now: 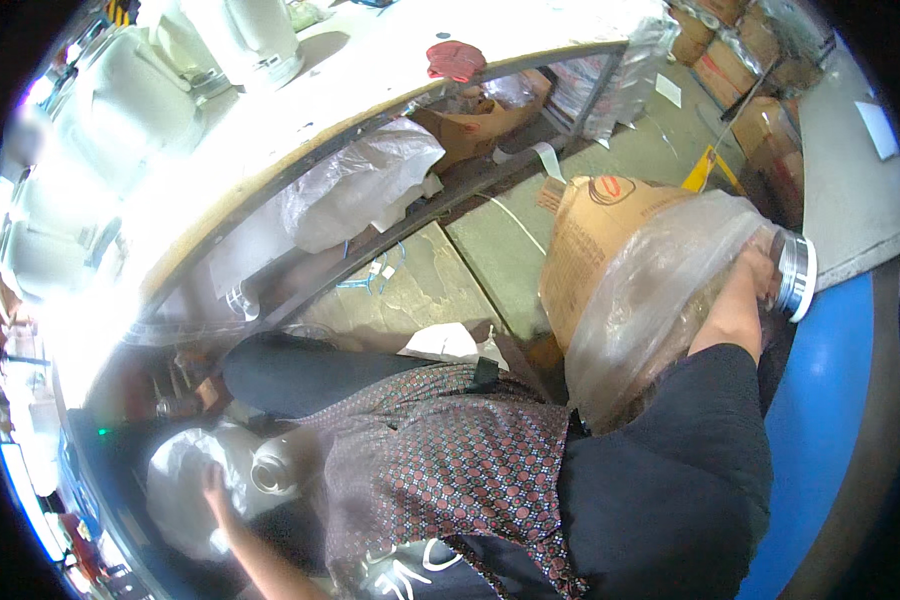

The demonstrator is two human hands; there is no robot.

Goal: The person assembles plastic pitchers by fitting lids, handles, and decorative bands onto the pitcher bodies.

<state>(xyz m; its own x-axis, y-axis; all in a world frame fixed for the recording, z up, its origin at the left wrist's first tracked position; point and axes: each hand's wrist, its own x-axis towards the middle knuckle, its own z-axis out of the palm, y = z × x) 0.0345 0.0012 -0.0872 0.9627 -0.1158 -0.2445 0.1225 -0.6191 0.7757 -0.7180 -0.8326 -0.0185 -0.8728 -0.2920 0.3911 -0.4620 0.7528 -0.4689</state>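
My left hand (213, 487) lies against a white, translucent plastic jug or bag (175, 490) at lower left, fingers stretched along its surface. A round, ringed white neck (273, 470) shows just right of it. Over at the right, my right hand (755, 272) is closed around a clear, ribbed cylindrical container with a white rim (798, 278). Some of its fingers are hidden behind the container. Under that forearm stands a brown cardboard box (595, 235), with a clear plastic bag (635, 290) bulging from it.
A long white worktable (340, 75) curves across the upper left, with large translucent jugs (135, 95) and a red cloth (456, 60) on it. Beneath it lie plastic sheeting (360, 185) and an open carton (485, 120). More cartons (725, 75) are stacked at far right.
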